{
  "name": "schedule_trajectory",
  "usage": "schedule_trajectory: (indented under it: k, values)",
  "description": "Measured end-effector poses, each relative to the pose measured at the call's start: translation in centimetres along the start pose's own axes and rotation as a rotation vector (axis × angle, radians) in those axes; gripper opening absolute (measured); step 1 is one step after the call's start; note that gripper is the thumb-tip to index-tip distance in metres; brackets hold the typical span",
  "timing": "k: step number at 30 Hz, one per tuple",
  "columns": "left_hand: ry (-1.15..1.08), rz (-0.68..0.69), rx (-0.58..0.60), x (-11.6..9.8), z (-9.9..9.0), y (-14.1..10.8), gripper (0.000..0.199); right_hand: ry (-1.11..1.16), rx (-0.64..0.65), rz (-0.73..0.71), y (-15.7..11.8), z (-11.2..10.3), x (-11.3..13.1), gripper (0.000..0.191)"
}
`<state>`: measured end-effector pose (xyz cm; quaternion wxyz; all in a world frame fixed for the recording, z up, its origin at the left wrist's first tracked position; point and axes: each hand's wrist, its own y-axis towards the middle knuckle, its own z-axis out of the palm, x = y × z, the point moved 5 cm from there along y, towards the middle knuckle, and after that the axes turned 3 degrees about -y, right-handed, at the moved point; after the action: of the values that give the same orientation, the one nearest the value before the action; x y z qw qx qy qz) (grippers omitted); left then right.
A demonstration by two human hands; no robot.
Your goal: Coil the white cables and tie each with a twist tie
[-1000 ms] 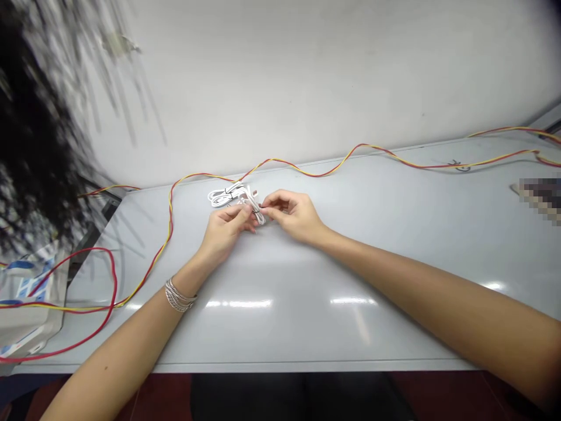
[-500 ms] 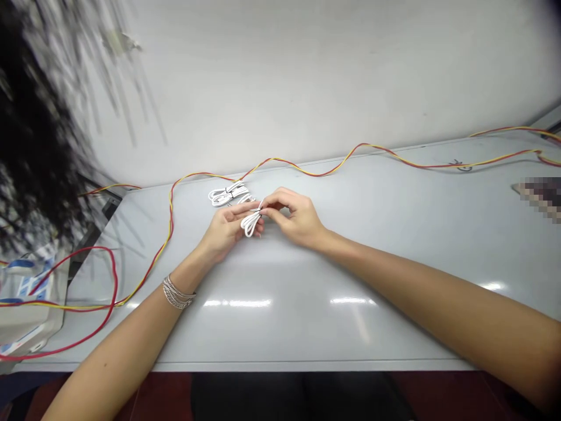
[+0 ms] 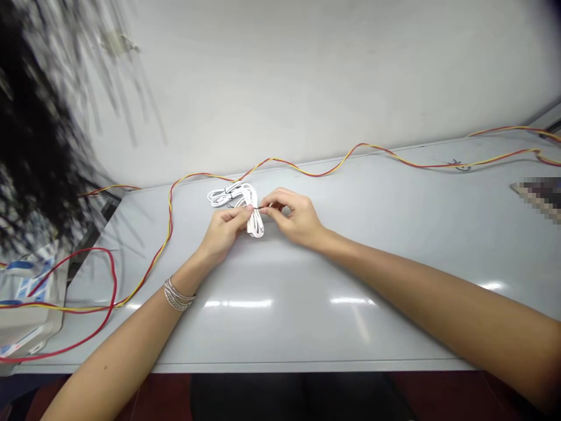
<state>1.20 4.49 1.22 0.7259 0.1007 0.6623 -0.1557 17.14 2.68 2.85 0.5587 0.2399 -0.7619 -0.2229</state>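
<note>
A white cable bundle, coiled and cinched at its middle, is pinched by my left hand, thumb on top. From the cinched middle a short black twist tie points right. My right hand pinches that tie between thumb and index finger. Just behind my left hand, a second coiled white cable lies on the table, bound by a dark tie. Parts of the held bundle are hidden behind my left fingers.
A red-and-yellow twisted wire winds along the back of the grey table. At left lie a red wire and a white power box. Dark blurred hair fills the upper left. A blurred-out object sits at right.
The white bundle has turned more upright and shows its full length. My left thumb has moved onto its middle. My right hand has stayed nearly in place, now with the black tie drawn out.
</note>
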Motion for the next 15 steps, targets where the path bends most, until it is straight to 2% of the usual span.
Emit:
schedule_trajectory:
  k: [3, 7, 11, 15]
  values:
    - [-0.047, -0.076, -0.003, -0.19, 0.2, -0.02, 0.04, -0.05, 0.019, -0.067, -0.16, 0.08, 0.2, 0.01]
    - [-0.158, -0.207, 0.048, -0.04, 0.78, -0.09, 0.039, -0.139, 0.023, -0.184, -0.39, 0.12, 0.34, 0.011]
    - [-0.23, -0.259, 0.086, 0.11, 1.01, -0.13, 0.034, -0.184, 0.036, -0.154, -0.42, 0.16, -0.02, 0.012]
    - [-0.226, -0.238, 0.104, -0.08, 0.91, -0.19, 0.03, -0.172, 0.101, -0.14, -0.39, 0.47, -0.14, 0.028]
